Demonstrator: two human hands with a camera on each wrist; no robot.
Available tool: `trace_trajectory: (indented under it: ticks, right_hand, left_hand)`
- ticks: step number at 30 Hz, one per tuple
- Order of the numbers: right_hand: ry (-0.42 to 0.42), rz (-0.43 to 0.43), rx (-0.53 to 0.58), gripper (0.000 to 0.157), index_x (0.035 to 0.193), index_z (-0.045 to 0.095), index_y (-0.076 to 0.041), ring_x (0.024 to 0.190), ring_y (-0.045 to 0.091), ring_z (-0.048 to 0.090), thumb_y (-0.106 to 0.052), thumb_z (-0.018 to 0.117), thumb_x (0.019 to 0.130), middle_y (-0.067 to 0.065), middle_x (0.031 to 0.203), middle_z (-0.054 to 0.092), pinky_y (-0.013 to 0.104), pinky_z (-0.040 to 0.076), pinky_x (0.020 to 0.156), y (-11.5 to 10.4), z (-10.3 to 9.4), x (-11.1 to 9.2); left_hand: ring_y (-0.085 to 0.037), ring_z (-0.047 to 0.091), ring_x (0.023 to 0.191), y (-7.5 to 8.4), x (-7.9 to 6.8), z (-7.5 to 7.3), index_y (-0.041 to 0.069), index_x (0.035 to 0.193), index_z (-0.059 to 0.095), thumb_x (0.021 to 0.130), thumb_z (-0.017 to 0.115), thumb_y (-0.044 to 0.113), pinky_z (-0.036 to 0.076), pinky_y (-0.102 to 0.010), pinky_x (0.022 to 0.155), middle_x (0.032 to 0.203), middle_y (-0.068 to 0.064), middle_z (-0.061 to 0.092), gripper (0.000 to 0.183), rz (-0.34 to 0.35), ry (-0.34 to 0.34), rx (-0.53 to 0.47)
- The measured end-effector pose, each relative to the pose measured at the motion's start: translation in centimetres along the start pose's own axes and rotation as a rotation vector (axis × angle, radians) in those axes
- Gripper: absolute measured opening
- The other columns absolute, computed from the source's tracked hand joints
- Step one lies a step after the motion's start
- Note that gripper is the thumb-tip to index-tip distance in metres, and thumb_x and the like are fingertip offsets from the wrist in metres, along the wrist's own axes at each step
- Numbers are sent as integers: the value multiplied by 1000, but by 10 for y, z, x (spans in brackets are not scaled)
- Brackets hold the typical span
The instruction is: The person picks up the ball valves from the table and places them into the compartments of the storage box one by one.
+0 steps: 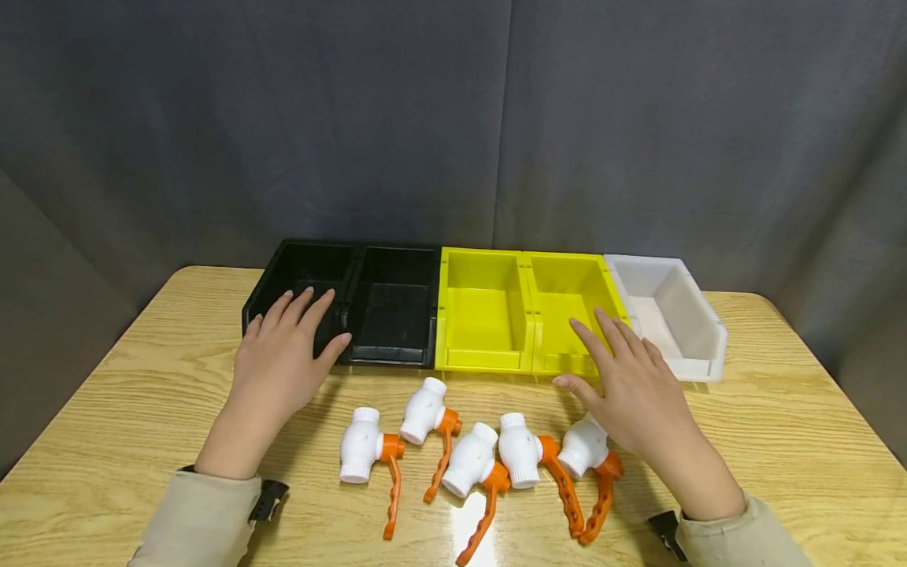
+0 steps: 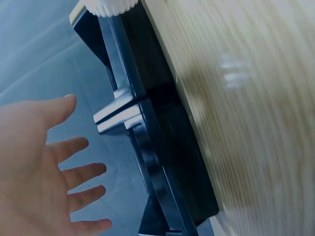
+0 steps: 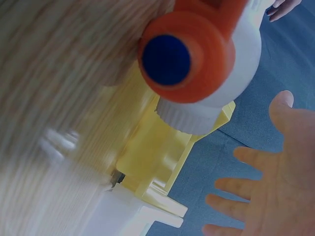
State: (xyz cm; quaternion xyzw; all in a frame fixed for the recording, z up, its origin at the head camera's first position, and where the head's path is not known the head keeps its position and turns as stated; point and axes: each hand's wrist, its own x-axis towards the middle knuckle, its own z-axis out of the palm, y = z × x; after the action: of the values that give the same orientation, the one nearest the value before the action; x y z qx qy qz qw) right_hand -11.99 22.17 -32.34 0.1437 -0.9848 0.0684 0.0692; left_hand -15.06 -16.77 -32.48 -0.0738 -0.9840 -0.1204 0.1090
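Several white plastic ball valves with orange lever handles lie in a loose row on the table; the leftmost valve (image 1: 360, 446) stands a little apart. My left hand (image 1: 279, 366), fingers spread and holding nothing, is over the front of the leftmost black bin (image 1: 301, 268). In the left wrist view, that palm (image 2: 24, 172) faces the bins. My right hand (image 1: 641, 394) is also spread and bare, in front of the right yellow bin (image 1: 570, 276). It partly covers the rightmost valve (image 1: 584, 447), whose orange hub (image 3: 211, 64) looms large in the right wrist view.
Five-wide is the bin row's look: a second black bin (image 1: 391, 354), a left yellow bin (image 1: 484, 361) and a white bin (image 1: 697, 368) adjoin the others along the table's (image 1: 142, 409) back. A grey curtain (image 1: 453, 118) hangs behind.
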Motion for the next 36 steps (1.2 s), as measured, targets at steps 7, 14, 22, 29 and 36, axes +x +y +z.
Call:
trace_trajectory:
  ticks: [7, 14, 22, 29, 36]
  right_hand:
    - [-5, 5, 0, 78, 157, 28, -13, 142, 48, 24, -61, 46, 98, 23, 160, 19, 66, 21, 110, 0, 0, -1]
    - [-6, 7, -4, 78, 156, 31, -11, 140, 49, 27, -61, 46, 98, 25, 159, 22, 66, 24, 110, 0, 0, -2]
    - [-17, 19, 1, 78, 155, 33, -9, 138, 50, 30, -61, 44, 99, 25, 159, 21, 64, 25, 110, 0, -4, -1]
    - [-6, 51, 29, 85, 154, 34, -8, 136, 51, 32, -70, 40, 96, 26, 159, 21, 67, 27, 108, 1, -12, -2]
    - [-20, 62, 50, 89, 151, 39, -6, 134, 52, 35, -74, 36, 94, 27, 157, 26, 66, 28, 107, -1, -16, -2]
  left_hand:
    - [-44, 27, 142, -9, 1, -5, 5, 146, 48, 99, 62, 32, 21, -67, 110, 149, -24, 42, 56, -12, 23, 5]
    - [-45, 37, 135, -15, 1, -6, 3, 140, 54, 99, 61, 29, 25, -67, 108, 143, -26, 48, 50, -16, -17, 3]
    - [-48, 47, 127, -19, 5, -5, 5, 140, 55, 100, 60, 29, 31, -68, 104, 139, -26, 53, 47, -20, -133, -25]
    - [-47, 49, 127, -26, 10, -5, 4, 140, 54, 100, 60, 27, 37, -66, 101, 140, -25, 52, 47, -14, -207, -55]
    - [-46, 52, 122, -34, 12, -3, 3, 133, 61, 99, 63, 23, 42, -63, 96, 135, -25, 56, 40, 16, -257, -76]
